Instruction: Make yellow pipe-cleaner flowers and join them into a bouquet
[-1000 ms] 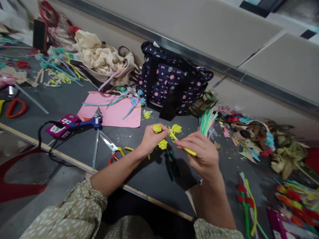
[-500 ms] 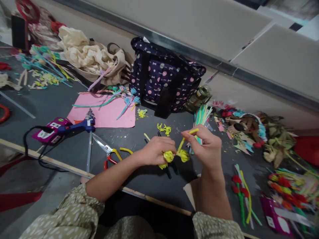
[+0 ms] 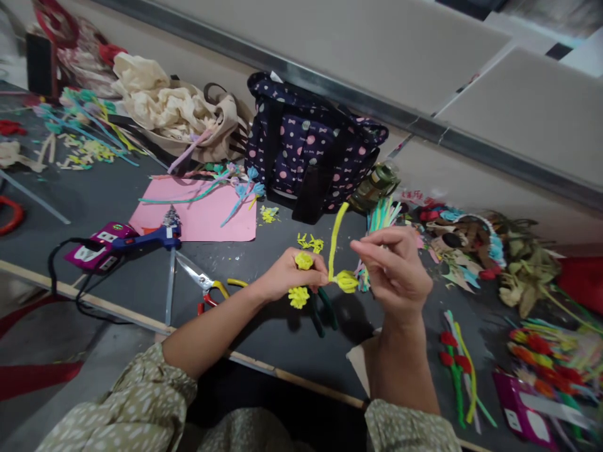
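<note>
My left hand is closed on a yellow pipe-cleaner flower piece. Two fuzzy yellow blooms show at its fingers, and a third yellow bloom sticks out past the fingertips to the right. From beside that bloom a yellow stem rises upward. Just right of the stem, my right hand is raised with its thumb and fingers apart, touching nothing. Dark green-handled pliers lie on the table beneath my left hand, partly hidden by it.
Scissors and a blue glue gun lie to the left, near a pink sheet. A dark patterned bag stands behind. Pipe cleaners and red flowers are at the right.
My right hand has let go of the yellow stem and moved slightly right. The stem now stands more upright, and my left hand has turned, with the blooms shifted left.
</note>
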{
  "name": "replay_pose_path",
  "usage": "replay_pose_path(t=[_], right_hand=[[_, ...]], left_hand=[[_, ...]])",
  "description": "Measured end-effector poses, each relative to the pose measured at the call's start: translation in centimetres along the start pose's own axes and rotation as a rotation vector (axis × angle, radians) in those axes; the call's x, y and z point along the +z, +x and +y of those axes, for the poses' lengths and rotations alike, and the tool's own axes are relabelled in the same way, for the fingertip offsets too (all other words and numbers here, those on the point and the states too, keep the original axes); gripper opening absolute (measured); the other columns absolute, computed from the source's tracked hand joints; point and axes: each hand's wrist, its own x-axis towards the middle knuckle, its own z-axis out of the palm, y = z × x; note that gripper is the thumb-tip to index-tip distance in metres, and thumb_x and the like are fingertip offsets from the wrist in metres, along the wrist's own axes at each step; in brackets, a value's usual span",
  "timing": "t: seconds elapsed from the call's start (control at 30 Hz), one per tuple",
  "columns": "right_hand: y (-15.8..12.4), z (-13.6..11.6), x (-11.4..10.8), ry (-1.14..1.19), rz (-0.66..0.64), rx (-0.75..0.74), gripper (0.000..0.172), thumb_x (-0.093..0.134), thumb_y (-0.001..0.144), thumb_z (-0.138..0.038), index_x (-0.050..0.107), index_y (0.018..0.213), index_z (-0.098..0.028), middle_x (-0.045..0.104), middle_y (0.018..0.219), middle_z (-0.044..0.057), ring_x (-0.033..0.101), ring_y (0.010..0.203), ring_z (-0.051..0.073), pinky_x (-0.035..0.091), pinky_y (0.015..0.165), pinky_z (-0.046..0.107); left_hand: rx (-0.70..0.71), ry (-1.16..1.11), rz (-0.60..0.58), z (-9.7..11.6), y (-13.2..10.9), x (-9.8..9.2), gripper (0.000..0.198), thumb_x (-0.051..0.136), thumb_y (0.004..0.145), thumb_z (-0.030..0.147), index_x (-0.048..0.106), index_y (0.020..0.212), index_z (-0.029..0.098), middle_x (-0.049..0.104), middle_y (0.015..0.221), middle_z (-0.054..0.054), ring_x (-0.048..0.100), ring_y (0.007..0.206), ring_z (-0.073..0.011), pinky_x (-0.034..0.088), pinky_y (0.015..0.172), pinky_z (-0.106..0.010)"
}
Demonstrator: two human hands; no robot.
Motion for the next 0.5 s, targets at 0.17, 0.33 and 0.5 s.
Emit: replay_pose_path(t=[0.17,0.33,0.5], right_hand=[[-0.1,0.7,0.4,-0.110,-0.171,-0.095,0.038,0.056,0.090,-0.016,0.069,0.111,-0.045,0.057,0.105,0.005,0.053,0.102,0.024,0.048,0.084,0.044],[-0.2,1.9,0.8,-0.201,-0.151,-0.128,0.036,0.062,0.087,-0.016,0.070,0.108,-0.043,0.058,0.102,0.004,0.052,0.101,0.025,0.046,0.086,0.044],[-0.1,2.2,1.1,-0.204,-0.143,-0.131,0.030,0.062,0.085,-0.015,0.072,0.103,-0.037,0.060,0.099,0.005,0.052,0.097,0.025,0.046,0.084,0.044]], left_hand=[[-0.087,-0.092,-0.056,-0.2,0.0,-0.1,0.020,0.078,0.063,0.030,0.068,0.063,0.013,0.065,0.062,-0.003,0.056,0.051,-0.0106,0.046,0.051,-0.023],[-0.024,-0.128,-0.058,0.0,-0.1,-0.1,0.020,0.080,0.063,0.031,0.070,0.066,0.014,0.065,0.066,-0.004,0.057,0.055,-0.0116,0.048,0.055,-0.025],[0.166,-0.028,0.033,0.1,-0.1,-0.4,0.019,0.079,0.068,0.032,0.071,0.067,0.014,0.063,0.066,-0.004,0.058,0.062,-0.0130,0.047,0.062,-0.027]])
